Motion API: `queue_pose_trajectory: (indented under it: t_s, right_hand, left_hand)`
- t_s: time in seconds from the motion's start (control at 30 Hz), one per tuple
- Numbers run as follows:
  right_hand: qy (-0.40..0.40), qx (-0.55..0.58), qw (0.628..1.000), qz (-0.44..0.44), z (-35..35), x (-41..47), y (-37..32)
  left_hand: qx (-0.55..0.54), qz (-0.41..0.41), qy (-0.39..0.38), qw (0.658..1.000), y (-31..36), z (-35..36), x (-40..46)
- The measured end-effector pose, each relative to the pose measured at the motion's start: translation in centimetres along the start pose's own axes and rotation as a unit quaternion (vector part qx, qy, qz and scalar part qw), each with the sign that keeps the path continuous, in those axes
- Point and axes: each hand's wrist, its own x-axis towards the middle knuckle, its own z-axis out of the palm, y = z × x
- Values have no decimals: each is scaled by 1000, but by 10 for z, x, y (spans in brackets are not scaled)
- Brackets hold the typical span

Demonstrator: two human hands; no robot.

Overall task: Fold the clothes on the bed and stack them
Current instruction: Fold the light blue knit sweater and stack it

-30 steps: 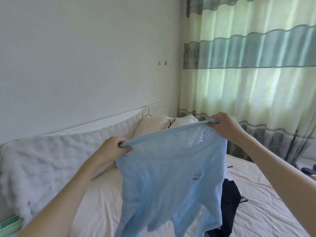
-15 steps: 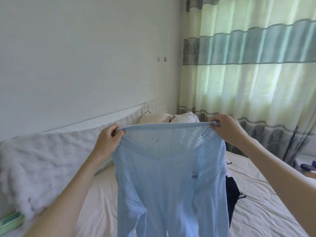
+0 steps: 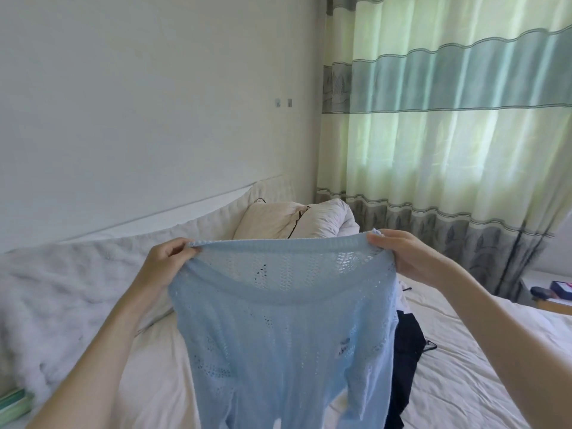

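Observation:
A light blue knit sweater point(image 3: 284, 329) with an openwork pattern hangs in the air in front of me, above the bed point(image 3: 458, 376). My left hand point(image 3: 168, 261) pinches its top ribbed edge at the left corner. At the right corner my right hand point(image 3: 402, 258) grips the same edge. The edge is stretched level between both hands and the body hangs straight down, out of the frame's bottom. A dark navy garment point(image 3: 405, 351) lies on the bed behind the sweater, partly hidden by it.
A fluffy white blanket point(image 3: 55, 292) covers the bed's left side. Pillows point(image 3: 278, 221) lean at the head near the wall. Striped green curtains point(image 3: 448, 150) hang at the right. A bedside table point(image 3: 548, 292) with small items stands far right. A green object point(image 3: 15, 404) lies at the lower left.
Both hands pulled the sweater's top edge taut and level. The crumpled body dropped and now hangs flat. My hands lowered slightly in view.

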Motion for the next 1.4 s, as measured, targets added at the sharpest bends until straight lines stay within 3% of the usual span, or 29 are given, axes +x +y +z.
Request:
queue_pose_trajectory:
  t_s: [0.1,0.2,0.27,0.3,0.37,0.43,0.53,0.6,0.7,0.83,1.17,1.4]
  right_hand:
    - [-129,75,989,5,-8,-9,2]
    - [-126,72,989,22,-16,-9,19]
    - [-40,-74,996,19,-14,-8,29]
    - [19,-204,979,4,-13,-6,32]
    - [140,-408,902,-12,-12,0,40]
    - [242,-452,858,-37,-10,4,49]
    - [330,-414,842,-103,-6,8,61]
    - [341,-390,850,-97,-4,9,68]
    - [322,-280,902,-57,-9,7,83]
    - [294,-165,941,-28,-10,-16,108]
    - [170,-129,973,84,17,-143,160]
    - [324,-165,931,-46,71,-237,143]
  left_hand:
    - [-106,-60,-31,992,-1,-12,0]
    - [-95,-83,-187,974,-2,-23,-8]
    - [-29,-112,-288,951,-4,-29,-12]
    - [17,-122,-325,938,-5,-30,-13]
    - [98,-103,-340,930,-5,-24,-18]
    - [171,-62,-264,947,-5,-12,-22]
    - [262,-5,-97,960,-8,3,-29]
    - [276,18,-14,961,-15,10,-36]
    - [212,17,47,976,-33,17,-52]
    - [117,-27,54,991,-60,25,-84]
    - [88,-82,30,992,-109,15,-199]
    - [71,24,90,993,-79,-20,-256]
